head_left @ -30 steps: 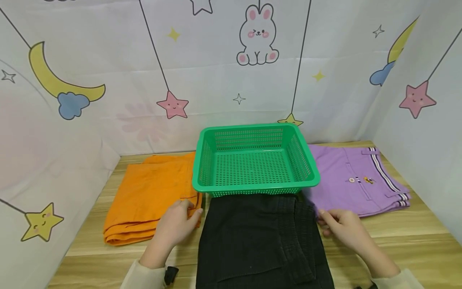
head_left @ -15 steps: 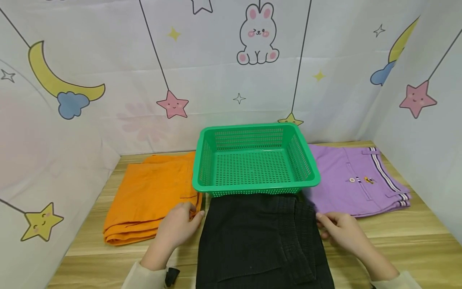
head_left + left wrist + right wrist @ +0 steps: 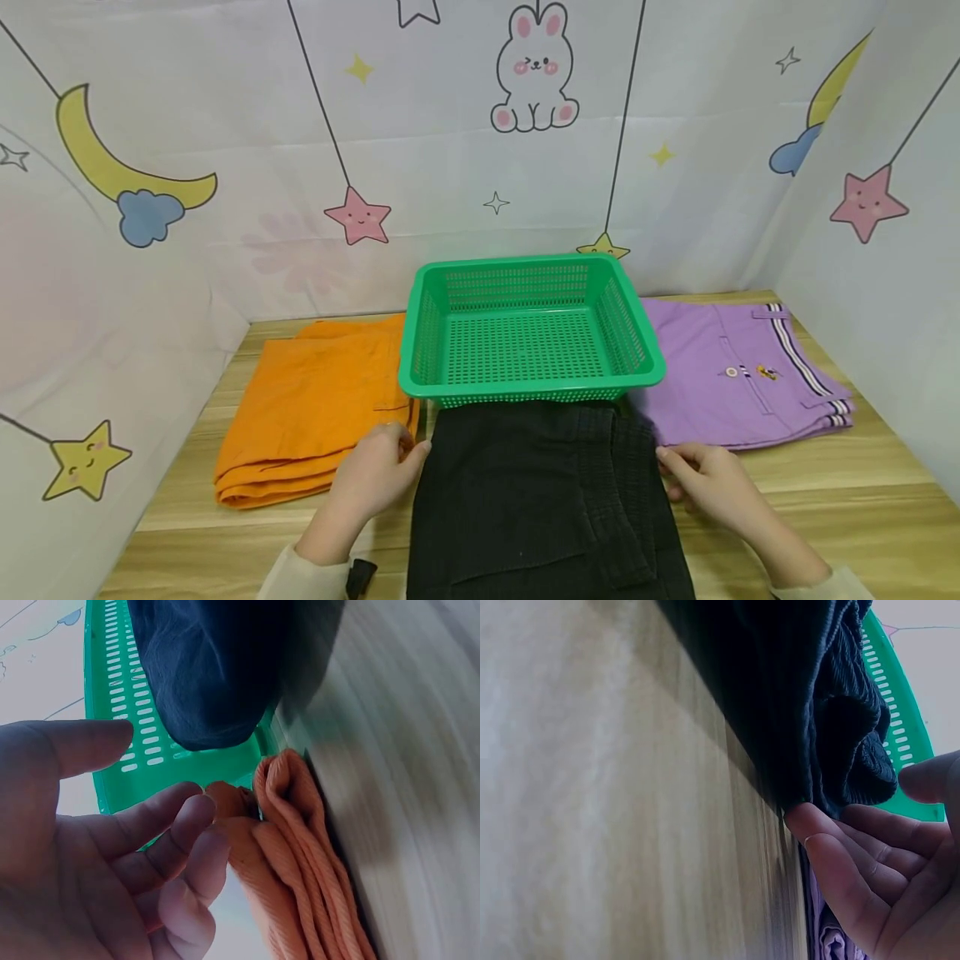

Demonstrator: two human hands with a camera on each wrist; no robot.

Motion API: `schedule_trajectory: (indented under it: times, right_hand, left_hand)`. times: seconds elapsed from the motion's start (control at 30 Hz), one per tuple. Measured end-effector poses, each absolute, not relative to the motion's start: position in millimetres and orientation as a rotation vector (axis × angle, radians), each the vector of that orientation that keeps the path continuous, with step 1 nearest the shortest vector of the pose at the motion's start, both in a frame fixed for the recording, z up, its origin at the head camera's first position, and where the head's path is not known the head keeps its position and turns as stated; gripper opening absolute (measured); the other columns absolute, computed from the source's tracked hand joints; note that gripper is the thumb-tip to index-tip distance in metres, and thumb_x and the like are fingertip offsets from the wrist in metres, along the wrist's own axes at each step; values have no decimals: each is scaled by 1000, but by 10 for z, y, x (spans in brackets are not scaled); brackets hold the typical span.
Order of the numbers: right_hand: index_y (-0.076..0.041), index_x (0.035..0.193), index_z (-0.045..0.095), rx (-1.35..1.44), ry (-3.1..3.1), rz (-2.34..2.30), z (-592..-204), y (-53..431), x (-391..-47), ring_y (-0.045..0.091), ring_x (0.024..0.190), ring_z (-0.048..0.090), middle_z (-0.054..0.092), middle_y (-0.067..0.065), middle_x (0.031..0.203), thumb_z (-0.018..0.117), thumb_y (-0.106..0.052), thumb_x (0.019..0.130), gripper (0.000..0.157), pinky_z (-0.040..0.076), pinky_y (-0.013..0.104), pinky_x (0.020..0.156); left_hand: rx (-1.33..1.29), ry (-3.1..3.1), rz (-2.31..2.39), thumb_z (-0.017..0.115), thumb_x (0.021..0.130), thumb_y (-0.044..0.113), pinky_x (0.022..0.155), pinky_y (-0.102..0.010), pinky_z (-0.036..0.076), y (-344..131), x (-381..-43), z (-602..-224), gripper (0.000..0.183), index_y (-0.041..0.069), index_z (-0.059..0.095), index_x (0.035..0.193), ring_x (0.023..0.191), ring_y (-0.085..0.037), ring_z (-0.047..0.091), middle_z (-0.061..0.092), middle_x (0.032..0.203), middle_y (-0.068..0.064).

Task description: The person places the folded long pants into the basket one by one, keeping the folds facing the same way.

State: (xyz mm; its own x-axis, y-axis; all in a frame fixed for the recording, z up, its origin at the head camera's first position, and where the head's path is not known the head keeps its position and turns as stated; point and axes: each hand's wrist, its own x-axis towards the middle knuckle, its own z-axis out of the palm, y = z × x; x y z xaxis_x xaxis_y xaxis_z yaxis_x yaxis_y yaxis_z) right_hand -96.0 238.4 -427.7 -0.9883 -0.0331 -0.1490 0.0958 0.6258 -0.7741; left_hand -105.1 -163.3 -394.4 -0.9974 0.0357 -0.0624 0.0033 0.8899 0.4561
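Head view, left grip (image 3: 378,473) loosely wide, right grip (image 3: 707,483) likewise, touching black garment (image 3: 517,496).

The basket (image 3: 531,394) looks like hard plastic, smooth and softly glossy along its rim, with slotted walls. The black pants (image 3: 510,492) are matt cloth, fairly smooth on the flat panel and rough with gathered ribbing at the waistband (image 3: 637,483). The orange cloth (image 3: 318,400) is dull, with a diagonal weave showing close up. The purple pants (image 3: 697,367) are smooth, matt fabric. The table (image 3: 847,504) has a smooth wood-grain face with a faint sheen; the wall sheet (image 3: 427,142) looks like thin, matt, lightly creased cloth.
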Motion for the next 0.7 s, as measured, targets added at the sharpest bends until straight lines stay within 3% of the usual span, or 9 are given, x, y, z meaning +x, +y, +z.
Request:
schedule_trajectory:
  times: [0.4,0.6,0.7]
  right_hand:
    - [9,109,63,156,2563,-1417,-4288,2362,-952,13,62,64,67,11,88,55,-27,96,39,55,30,51]
    - [14,119,55,293,2355,-1585,-4324,2373,-915,16,69,67,66,8,93,52,-25,97,45,58,35,59]
    - [17,125,48,306,2261,-1652,-4332,2390,-889,19,73,69,67,15,101,49,-24,98,49,58,38,63]
  left_hand:
    - [33,2799,959,60,92,33,49,-27,39,-1555,-1034,-3978,32,2,63,99,50,-15,45,50,61,-2]
    - [25,2689,1007,61,91,35,59,-30,47,-1526,-1022,-4029,45,-4,61,113,65,-15,55,61,80,-6]
    - [-2,2652,1013,60,90,39,65,-33,51,-1516,-1018,-4053,55,-7,56,121,77,-16,59,64,94,-9]
